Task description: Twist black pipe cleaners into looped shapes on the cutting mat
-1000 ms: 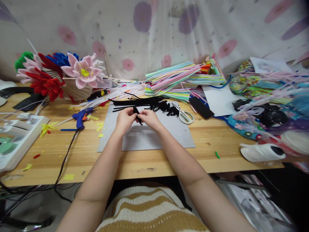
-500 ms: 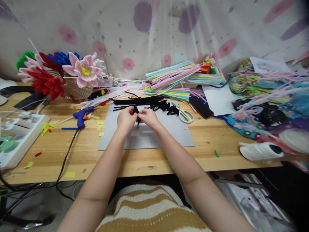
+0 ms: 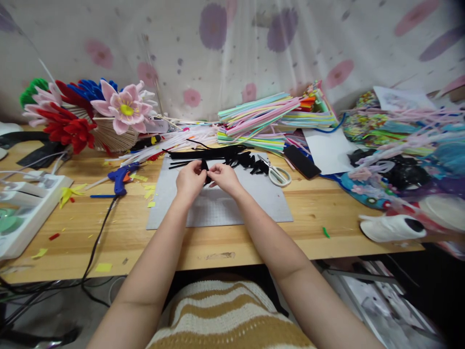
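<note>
Close together over the grey mat (image 3: 254, 206), my left hand (image 3: 189, 182) and my right hand (image 3: 225, 178) are both closed in a pinch on one small black chenille stem piece (image 3: 204, 166). It shows between the fingertips; its exact shape is partly hidden by them. Just beyond my hands lies a bundle of straight black chenille stems (image 3: 199, 154). Several bent black chenille pieces (image 3: 249, 161) rest to its right, beside white-handled scissors (image 3: 279, 176).
On the left are a blue glue gun (image 3: 121, 179), a white power strip (image 3: 39, 208) and chenille flowers (image 3: 125, 109). Behind lie pastel chenille stems (image 3: 261, 114). A black phone-like slab (image 3: 301, 161) and a white thread spool (image 3: 390, 228) are to the right.
The black end that hung below my fingertips shows less now. Both hands stay almost in place, still pinching the piece. The view has shifted slightly.
</note>
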Available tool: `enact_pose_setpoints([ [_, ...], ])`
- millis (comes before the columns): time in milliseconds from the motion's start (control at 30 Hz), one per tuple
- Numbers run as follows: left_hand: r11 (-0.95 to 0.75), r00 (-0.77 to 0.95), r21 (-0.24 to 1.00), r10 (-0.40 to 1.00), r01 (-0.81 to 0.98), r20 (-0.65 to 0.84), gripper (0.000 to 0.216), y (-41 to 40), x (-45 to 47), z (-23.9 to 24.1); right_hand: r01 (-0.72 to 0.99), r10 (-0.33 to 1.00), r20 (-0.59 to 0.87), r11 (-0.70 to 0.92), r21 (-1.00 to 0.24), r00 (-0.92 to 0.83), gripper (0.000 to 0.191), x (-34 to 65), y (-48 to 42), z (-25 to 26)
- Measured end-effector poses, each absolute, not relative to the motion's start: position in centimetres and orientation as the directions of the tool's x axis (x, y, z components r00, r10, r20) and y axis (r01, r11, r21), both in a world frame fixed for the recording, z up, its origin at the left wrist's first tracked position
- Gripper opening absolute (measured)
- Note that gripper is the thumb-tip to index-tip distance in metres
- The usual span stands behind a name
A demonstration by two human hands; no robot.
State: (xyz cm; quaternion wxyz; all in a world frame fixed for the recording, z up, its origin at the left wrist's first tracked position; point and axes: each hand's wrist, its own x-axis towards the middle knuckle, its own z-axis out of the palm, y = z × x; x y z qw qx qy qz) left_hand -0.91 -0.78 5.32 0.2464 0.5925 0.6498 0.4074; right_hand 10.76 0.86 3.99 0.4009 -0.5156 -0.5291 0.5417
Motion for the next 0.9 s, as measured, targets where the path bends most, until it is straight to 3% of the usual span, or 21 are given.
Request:
enact_pose_setpoints([
  [133, -0.068, -0.148, 0.959, 0.983, 0.274, 0.112, 0.025, 0.2, -1.3, 3.9, 0.093, 0.958, -0.189, -0.173, -0.981, -0.217, 0.013, 10.9, 0.8, 4.6],
  [367, 0.010, -0.233, 0.879, 0.965, 0.478, 0.116, 0.025, 0.3, -1.4, 3.8, 0.177, 0.982, -0.134, -0.109, -0.978, -0.136, 0.009, 11.0, 1.3, 3.5],
  [633, -0.050, -0.228, 0.977, 0.969, 0.209, 0.099, 0.021, 0.9, -1.3, 3.1, 0.357, 0.978, 0.014, 0.089, -0.930, -0.207, 0.004, 11.1, 1.6, 2.7],
  [833, 0.010, -0.284, 0.843, 0.944, 0.537, 0.170, 0.018, -0.1, -1.0, 4.3, 0.528, 0.994, 0.060, 0.101, -0.843, -0.093, 0.006, 11.0, 1.2, 3.1],
  [900, 0.011, -0.279, 0.829, 0.944, 0.559, 0.175, 0.018, -0.2, -1.0, 4.3, 0.538, 0.993, 0.067, 0.109, -0.836, -0.097, 0.006, 10.9, 1.2, 3.2],
])
